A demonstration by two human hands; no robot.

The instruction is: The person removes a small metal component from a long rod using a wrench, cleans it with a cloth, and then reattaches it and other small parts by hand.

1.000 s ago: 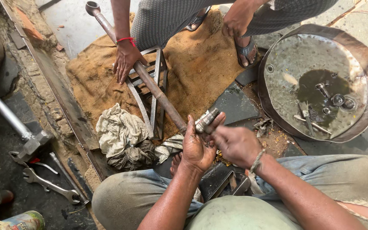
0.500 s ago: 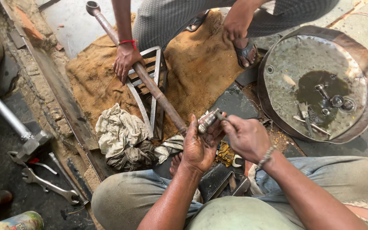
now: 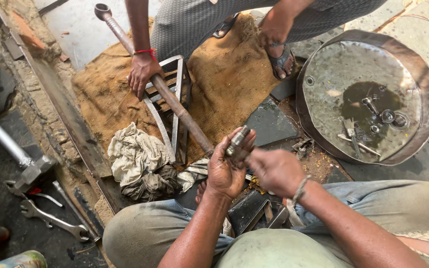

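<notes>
Small metal fitting (image 3: pixel 238 142) at the near end of the long rusty shaft (image 3: pixel 175 106), held between both hands above the person's knees. Left hand (image 3: pixel 226 171): palm up, fingers curled around the fitting's underside, grasping it. Right hand (image 3: pixel 275 170): comes in from the right, thumb and fingers pinched on the fitting; a cord band at the wrist. Another person's hand (image 3: pixel 142 73) rests on the shaft farther up, over a burlap mat (image 3: pixel 227 79). Fitting's lower part hidden by the fingers; its exact shape hard to make out. Round metal pan (image 3: pixel 418 84) with oily parts to the right.
</notes>
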